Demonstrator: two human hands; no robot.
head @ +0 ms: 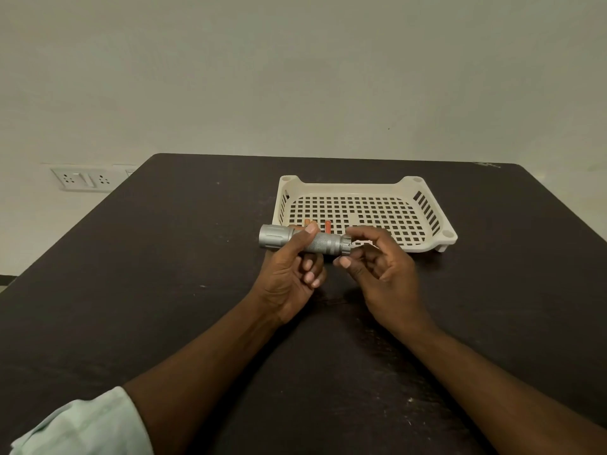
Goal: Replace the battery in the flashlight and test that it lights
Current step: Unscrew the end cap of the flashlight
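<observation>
A silver flashlight [323, 244] is held level above the dark table, its wide head pointing left. My left hand [290, 274] grips its knurled barrel from below, thumb over the top. My right hand [377, 262] pinches the tail cap [345, 246] at the flashlight's right end between thumb and forefinger. Just behind my hands, red and orange batteries [327, 226] lie in the near left part of a cream perforated tray [427, 208]; my fingers partly hide them.
The dark table [164, 274] reaches to a plain wall at the back. A white socket plate [82, 179] sits on the wall at the left, below table level. A pale green sleeve covers my left upper arm at the bottom left.
</observation>
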